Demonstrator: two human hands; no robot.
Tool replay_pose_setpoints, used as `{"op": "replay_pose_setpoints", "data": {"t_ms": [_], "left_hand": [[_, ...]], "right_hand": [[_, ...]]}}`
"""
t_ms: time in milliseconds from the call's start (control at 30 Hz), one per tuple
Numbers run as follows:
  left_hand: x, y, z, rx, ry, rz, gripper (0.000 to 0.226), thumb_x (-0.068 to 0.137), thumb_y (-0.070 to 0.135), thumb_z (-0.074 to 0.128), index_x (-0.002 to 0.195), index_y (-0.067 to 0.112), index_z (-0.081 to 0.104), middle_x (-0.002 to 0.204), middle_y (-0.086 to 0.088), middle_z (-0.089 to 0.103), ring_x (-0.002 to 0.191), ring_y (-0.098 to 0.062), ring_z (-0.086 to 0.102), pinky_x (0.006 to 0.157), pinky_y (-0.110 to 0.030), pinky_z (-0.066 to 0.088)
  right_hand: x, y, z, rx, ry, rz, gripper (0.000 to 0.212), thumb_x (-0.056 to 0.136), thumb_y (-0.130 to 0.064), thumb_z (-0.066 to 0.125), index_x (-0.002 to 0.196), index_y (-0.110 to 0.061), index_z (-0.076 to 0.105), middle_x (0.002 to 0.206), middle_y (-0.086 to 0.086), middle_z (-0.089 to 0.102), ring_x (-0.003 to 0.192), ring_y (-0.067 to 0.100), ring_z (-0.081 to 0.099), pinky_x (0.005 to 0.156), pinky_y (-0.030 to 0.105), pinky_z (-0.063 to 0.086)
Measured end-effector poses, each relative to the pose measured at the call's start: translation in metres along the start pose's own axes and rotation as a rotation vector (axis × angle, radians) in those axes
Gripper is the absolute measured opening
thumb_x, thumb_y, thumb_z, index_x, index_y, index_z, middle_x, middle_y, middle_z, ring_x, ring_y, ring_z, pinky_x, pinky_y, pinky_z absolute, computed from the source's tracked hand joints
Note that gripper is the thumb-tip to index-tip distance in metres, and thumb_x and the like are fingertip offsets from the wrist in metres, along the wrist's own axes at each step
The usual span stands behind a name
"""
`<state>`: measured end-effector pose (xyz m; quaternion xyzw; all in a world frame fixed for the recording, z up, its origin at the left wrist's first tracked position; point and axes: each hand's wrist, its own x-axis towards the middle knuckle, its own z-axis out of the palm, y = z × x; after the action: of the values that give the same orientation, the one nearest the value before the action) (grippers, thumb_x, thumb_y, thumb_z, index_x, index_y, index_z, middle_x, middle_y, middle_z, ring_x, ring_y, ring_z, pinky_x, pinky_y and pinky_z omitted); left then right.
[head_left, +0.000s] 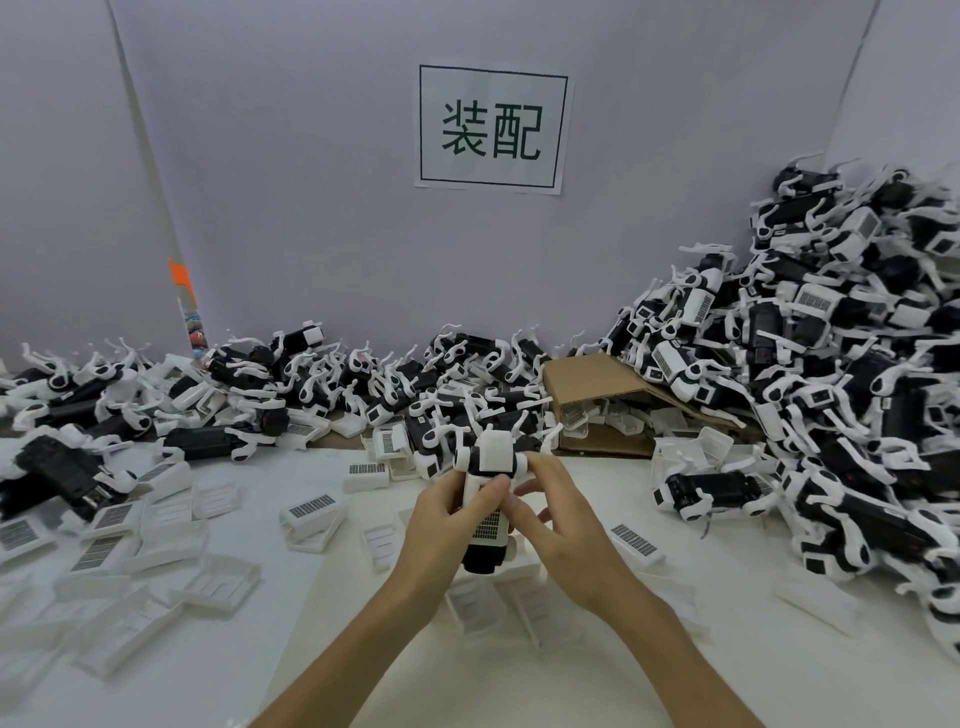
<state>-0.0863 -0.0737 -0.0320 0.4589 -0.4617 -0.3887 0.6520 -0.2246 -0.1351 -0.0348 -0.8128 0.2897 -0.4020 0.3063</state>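
At far left of the white table (218, 670), loose white covers (109, 517) w/ dark vent grilles lay scattered, some grille-up, some showing hollow undersides, w/ a black robot body (57, 473) lying just behind them. Further back, along the grey wall, a low heap (311, 384) of black-and-white robot dog toys ran across the table's far edge, legs sticking up every which way. An orange tape strip (179, 275) sat on the wall seam above it. At centre, near the person, the left hand (441, 514) was wrapped round the body of one robot dog (491, 454), thumb laid across its white grilled top, head end pointing away. Couldn't tell whether its rear end touched the covers below. The right hand (563, 525) met it from the other side: thumb and forefinger pinched the toy's right flank near the front leg joint, other fingers loosely fanned below. Above, on the wall, a paper sign (491, 127) read 装配. Right of the hands, a single cover (636, 544) lay grille-up. Behind it an open cardboard box (587, 382) lay on its side w/ more covers inside. Farther right, a lone dog (711, 491) lay on its side at the foot of a much taller pile (841, 374) of assembled toys, stacked vs. the right wall.
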Motion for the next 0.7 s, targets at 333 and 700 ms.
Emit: {"op": "replay_pose_setpoints", "data": {"t_ms": [333,700], "left_hand": [[-0.0017,0.0009,0.0017,0.037,-0.047,0.004,0.038,0.082,0.049,0.064,0.110,0.024,0.071,0.092,-0.008,0.075,0.082,-0.024,0.073,0.064,-0.025,0.056],[-0.0004,-0.0002,0.0017,0.018,-0.035,-0.025,0.038,0.079,0.049,0.066,0.101,0.019,0.072,0.077,0.003,0.072,0.068,-0.013,0.071,0.053,-0.021,0.052]], "right_hand": [[-0.0001,-0.0025,-0.0032,0.023,0.035,-0.005,0.030,0.086,-0.064,0.050,0.113,-0.051,0.049,0.115,-0.025,0.053,0.098,0.003,0.061,0.071,0.016,0.050],[0.0018,0.0017,-0.0059,0.087,0.053,0.025,0.028,0.089,-0.050,0.063,0.115,-0.040,0.061,0.112,-0.020,0.059,0.087,0.007,0.064,0.070,0.022,0.052]]}}
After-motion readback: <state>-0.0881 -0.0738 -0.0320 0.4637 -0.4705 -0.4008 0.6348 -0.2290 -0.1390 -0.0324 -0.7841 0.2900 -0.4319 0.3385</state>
